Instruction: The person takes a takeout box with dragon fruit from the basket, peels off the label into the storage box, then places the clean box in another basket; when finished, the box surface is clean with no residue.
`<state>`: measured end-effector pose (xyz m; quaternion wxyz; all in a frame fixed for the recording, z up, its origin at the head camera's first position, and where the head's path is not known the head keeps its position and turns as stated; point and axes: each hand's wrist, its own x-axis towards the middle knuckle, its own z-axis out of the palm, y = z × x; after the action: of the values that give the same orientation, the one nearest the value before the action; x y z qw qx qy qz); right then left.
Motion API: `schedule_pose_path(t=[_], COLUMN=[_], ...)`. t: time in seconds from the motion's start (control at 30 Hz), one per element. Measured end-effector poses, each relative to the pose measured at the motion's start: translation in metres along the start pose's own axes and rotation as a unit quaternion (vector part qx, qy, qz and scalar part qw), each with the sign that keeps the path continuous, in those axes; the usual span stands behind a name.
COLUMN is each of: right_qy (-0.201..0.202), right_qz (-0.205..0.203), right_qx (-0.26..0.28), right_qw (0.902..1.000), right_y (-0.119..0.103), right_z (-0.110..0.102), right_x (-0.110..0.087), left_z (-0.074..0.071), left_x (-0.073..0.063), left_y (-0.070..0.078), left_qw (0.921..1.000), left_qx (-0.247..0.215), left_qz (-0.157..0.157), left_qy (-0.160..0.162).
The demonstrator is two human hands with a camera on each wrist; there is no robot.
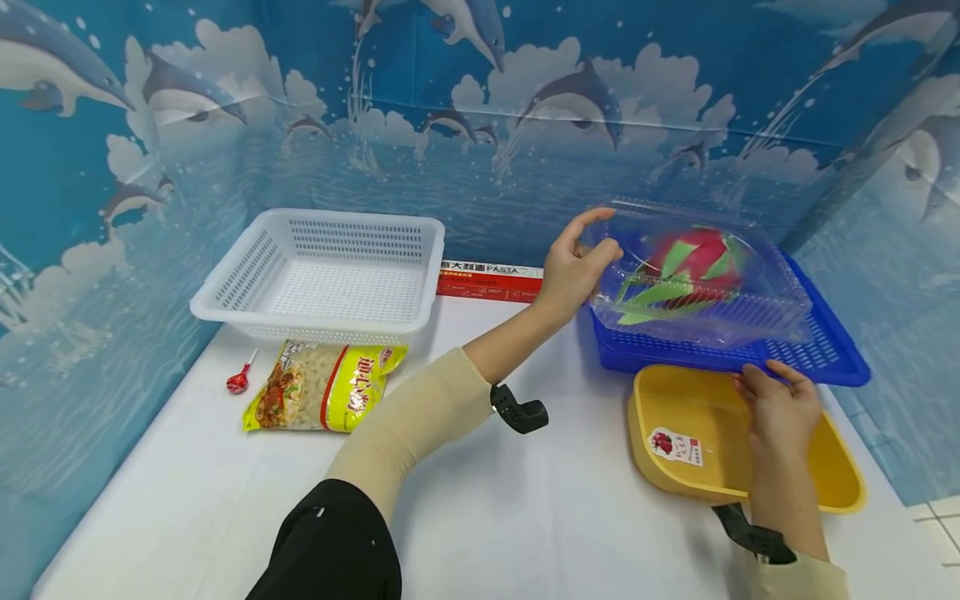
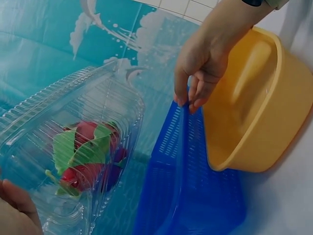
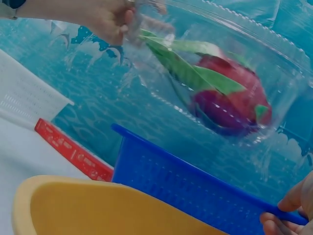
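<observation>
My left hand (image 1: 573, 268) grips the left end of a clear plastic clamshell box (image 1: 776, 292) between thumb and fingers. Inside the box lies a red dragon fruit (image 1: 701, 260) with green leaf-like scales. The box is tilted and held up over the blue basket (image 1: 836, 342), as the right wrist view shows. With thumb and fingertips, my right hand (image 1: 783, 408) pinches the near rim of that perforated basket. Beneath my right forearm sits a yellow tub (image 1: 720, 475) with a small fruit sticker on its inner wall.
A white perforated basket (image 1: 345, 287) stands at the back left. In front of it lie a yellow food packet (image 1: 326, 386) and a red lollipop (image 1: 237, 382). Along the back lies a red pasta box (image 1: 487, 286). A dolphin-print curtain (image 1: 465, 179) hangs around the white table.
</observation>
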<state>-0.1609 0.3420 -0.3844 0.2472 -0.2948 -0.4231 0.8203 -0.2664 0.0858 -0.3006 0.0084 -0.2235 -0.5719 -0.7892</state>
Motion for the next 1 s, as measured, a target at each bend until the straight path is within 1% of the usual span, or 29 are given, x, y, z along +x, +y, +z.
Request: schedule_pose_path(t=[0.1, 0.23, 0.43, 0.53, 0.63, 0.77, 0.87, 1.0], right_qy=[-0.002, -0.004, -0.002, 0.001, 0.001, -0.001, -0.002, -0.002], right_qz=[-0.001, 0.002, 0.003, 0.004, 0.004, 0.005, 0.009, 0.012], right_qx=[-0.001, -0.002, -0.008, -0.011, -0.014, -0.014, -0.01, -0.013], right_qw=[1.0, 1.0, 1.0, 0.9999, 0.9999, 0.9999, 0.9999, 0.9998], right_y=[0.0, 0.0, 0.001, 0.001, 0.001, 0.0, -0.001, -0.002], right_z=[0.0, 0.0, -0.001, -0.001, -0.001, -0.001, -0.001, -0.002], right_x=[-0.001, -0.002, -0.002, -0.001, 0.0, 0.0, -0.001, -0.001], left_z=[0.009, 0.019, 0.032, 0.037, 0.04, 0.043, 0.043, 0.044], left_x=[0.003, 0.006, 0.008, 0.01, 0.013, 0.016, 0.018, 0.02], left_y=[-0.004, -0.01, -0.025, -0.034, -0.042, -0.051, -0.058, -0.066], left_qw=[0.9999, 0.9997, 0.9989, 0.9981, 0.9963, 0.9914, 0.9854, 0.9785], left_qx=[0.015, 0.023, 0.045, 0.057, 0.074, 0.12, 0.162, 0.199], left_qz=[-0.003, -0.009, -0.014, -0.021, -0.024, -0.014, -0.009, -0.013], left_qy=[0.0, 0.0, 0.0, 0.015, 0.036, 0.051, 0.053, 0.054])
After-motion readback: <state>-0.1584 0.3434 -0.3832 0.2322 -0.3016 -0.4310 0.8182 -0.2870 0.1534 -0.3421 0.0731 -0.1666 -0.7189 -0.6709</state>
